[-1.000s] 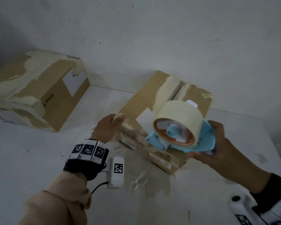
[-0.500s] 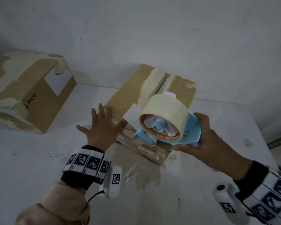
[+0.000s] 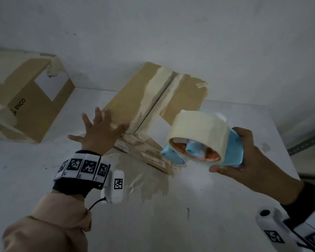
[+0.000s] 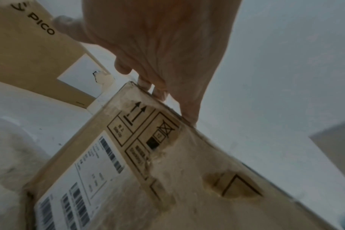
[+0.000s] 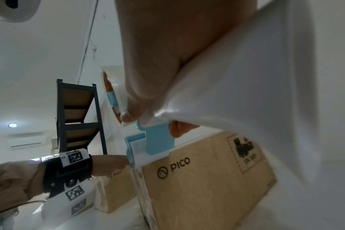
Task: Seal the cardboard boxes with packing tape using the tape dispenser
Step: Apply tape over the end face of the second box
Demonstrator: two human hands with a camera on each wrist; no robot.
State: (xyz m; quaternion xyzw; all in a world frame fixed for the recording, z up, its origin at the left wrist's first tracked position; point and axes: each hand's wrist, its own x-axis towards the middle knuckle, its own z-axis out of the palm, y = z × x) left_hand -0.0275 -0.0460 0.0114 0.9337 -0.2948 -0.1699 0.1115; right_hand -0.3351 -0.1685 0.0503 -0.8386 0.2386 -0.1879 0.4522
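Two hands work over a taped cardboard box (image 3: 135, 104) on a white table (image 3: 207, 206), one flat on the carton, the other holding a blue tape dispenser (image 3: 233, 151).

The left hand (image 3: 100, 131) lies with fingers spread and straight on the box's near top edge; its wrist view shows fingertips (image 4: 158, 91) reaching over that edge, the box's labelled side blurred beneath old tape. The right hand (image 3: 251, 160) grips the dispenser, loaded with a beige tape roll (image 3: 198, 128), in the air just right of the box's near corner, clear of the cardboard. The right wrist view is mostly blocked by palm and pale plastic. A second box (image 3: 31, 99) marked PICO sits well to the left, cut off by the frame edge.
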